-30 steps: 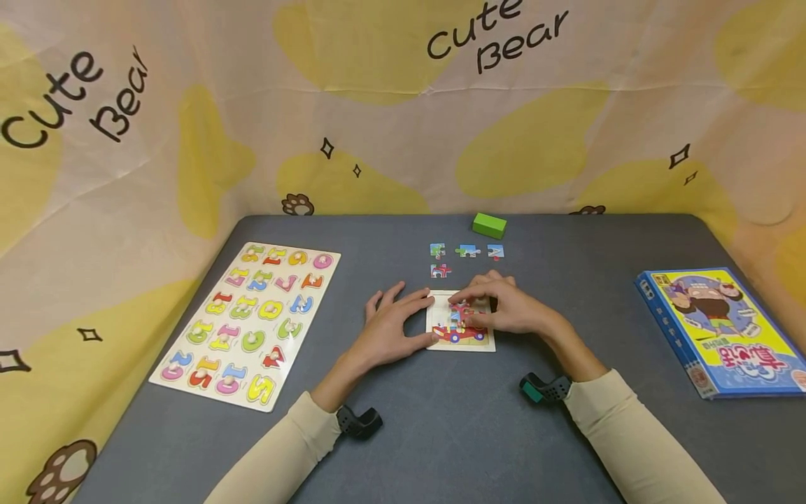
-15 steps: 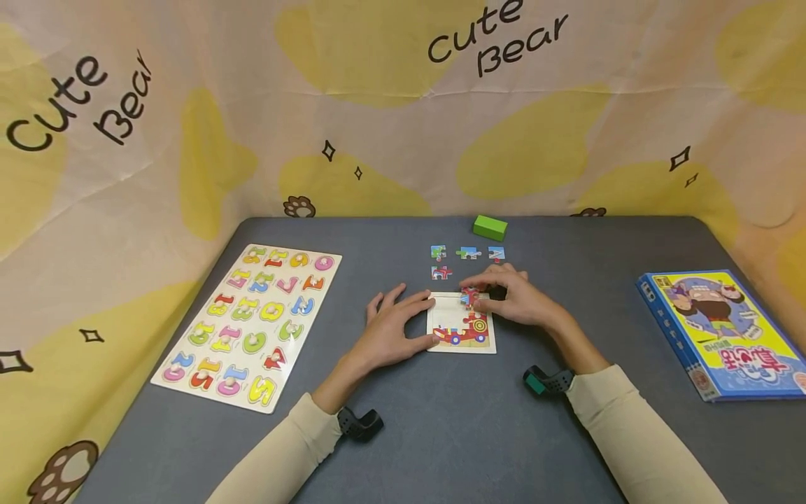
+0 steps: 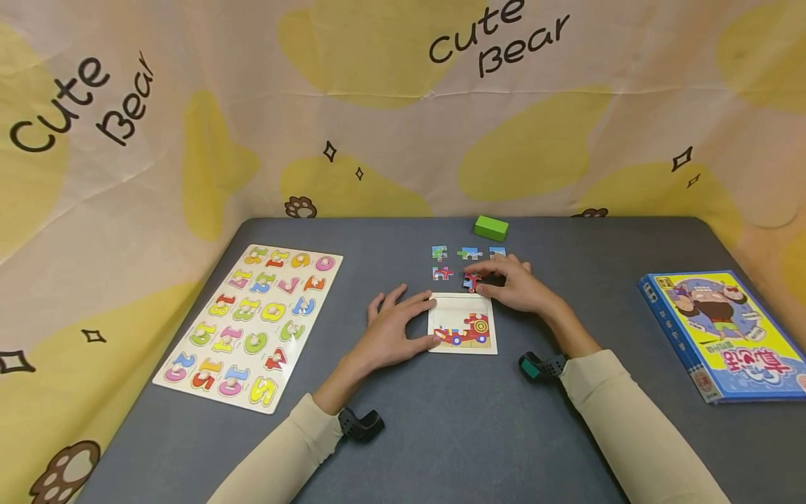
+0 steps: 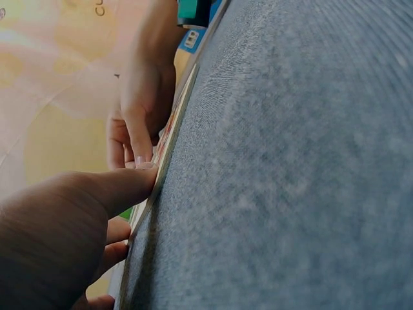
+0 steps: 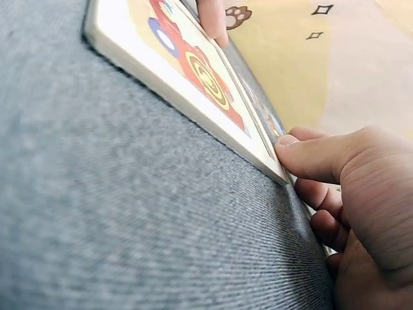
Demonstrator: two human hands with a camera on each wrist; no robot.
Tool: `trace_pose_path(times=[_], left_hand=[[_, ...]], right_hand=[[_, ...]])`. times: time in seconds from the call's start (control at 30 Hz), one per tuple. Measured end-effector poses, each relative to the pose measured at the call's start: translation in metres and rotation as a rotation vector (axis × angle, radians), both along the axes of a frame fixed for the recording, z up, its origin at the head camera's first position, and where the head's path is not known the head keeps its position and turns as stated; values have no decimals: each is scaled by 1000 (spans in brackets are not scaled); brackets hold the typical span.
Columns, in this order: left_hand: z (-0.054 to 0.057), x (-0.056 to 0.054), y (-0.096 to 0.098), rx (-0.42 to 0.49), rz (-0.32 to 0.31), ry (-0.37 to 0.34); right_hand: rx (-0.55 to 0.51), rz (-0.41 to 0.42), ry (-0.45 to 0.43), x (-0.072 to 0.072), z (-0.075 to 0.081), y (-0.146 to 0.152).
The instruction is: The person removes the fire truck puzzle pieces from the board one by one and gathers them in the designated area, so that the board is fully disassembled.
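Observation:
A small square puzzle board (image 3: 448, 306) with a wooden rim lies mid-table, red and yellow vehicle pieces along its near side. My left hand (image 3: 395, 337) rests at the board's left edge, fingers spread; its thumb presses the near corner, as the left wrist view shows too. Just beyond the board's far edge, my right hand (image 3: 521, 288) pinches a red and blue jigsaw piece (image 3: 471, 281) between thumb and fingers. In the right wrist view the right thumb (image 5: 300, 155) overlaps the board's corner, and the pinched piece is mostly hidden.
Several loose jigsaw pieces, one a blue piece (image 3: 469, 253), lie beyond the board. A green block (image 3: 491, 228) stands behind them. To the left lies a number puzzle board (image 3: 264, 343); at right, a blue and yellow box (image 3: 724, 336). A patterned cloth (image 3: 403, 126) hangs behind.
My right hand has lifted the red and blue piece off the board and carried it away past the far edge, towards the loose pieces. The left hand has stayed in place.

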State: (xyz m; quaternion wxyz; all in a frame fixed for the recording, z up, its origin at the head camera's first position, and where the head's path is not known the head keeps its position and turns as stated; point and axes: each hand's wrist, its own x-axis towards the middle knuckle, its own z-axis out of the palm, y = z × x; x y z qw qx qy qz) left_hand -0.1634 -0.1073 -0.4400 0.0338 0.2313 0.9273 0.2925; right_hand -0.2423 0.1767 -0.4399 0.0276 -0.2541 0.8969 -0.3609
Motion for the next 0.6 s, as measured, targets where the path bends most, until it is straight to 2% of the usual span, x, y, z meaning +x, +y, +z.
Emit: trace_pose_path(times=[0.6], left_hand=[[2, 1, 0, -1, -2, 7]], right_hand=[[51, -31, 6, -7, 3, -6]])
